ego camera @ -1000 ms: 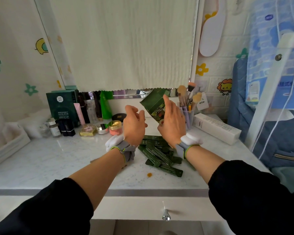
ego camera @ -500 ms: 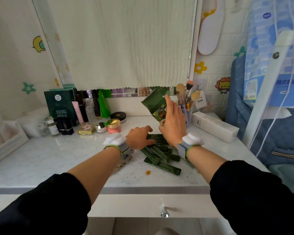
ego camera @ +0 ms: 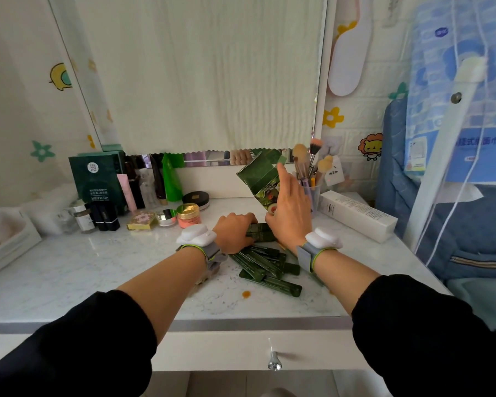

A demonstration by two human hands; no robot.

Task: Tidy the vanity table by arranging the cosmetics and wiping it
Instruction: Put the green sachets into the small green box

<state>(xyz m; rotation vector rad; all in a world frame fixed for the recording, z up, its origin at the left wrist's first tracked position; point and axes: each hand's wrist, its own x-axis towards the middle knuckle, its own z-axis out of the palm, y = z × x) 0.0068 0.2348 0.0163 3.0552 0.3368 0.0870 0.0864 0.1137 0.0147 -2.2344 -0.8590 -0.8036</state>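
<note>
A pile of dark green sachets (ego camera: 265, 266) lies on the white marble vanity top (ego camera: 83, 267), near the middle. My left hand (ego camera: 234, 232) is down on the far end of the pile, its fingers curled round a few sachets. My right hand (ego camera: 288, 213) holds an open green carton (ego camera: 259, 179) tilted above the pile, index finger pointing up along its side.
Cosmetics line the back left: a dark green mask box (ego camera: 98, 181), a green pouch (ego camera: 171, 179), lipsticks (ego camera: 105, 216), small jars (ego camera: 187, 214). A brush cup (ego camera: 312, 193) and a long white box (ego camera: 358, 214) stand to the right. An orange spot (ego camera: 246, 294) marks the top; a drawer knob (ego camera: 274, 363) is below.
My left hand dropped from mid-air beside the carton onto the sachet pile and closed on some sachets. My right hand has kept the carton raised, nearly still.
</note>
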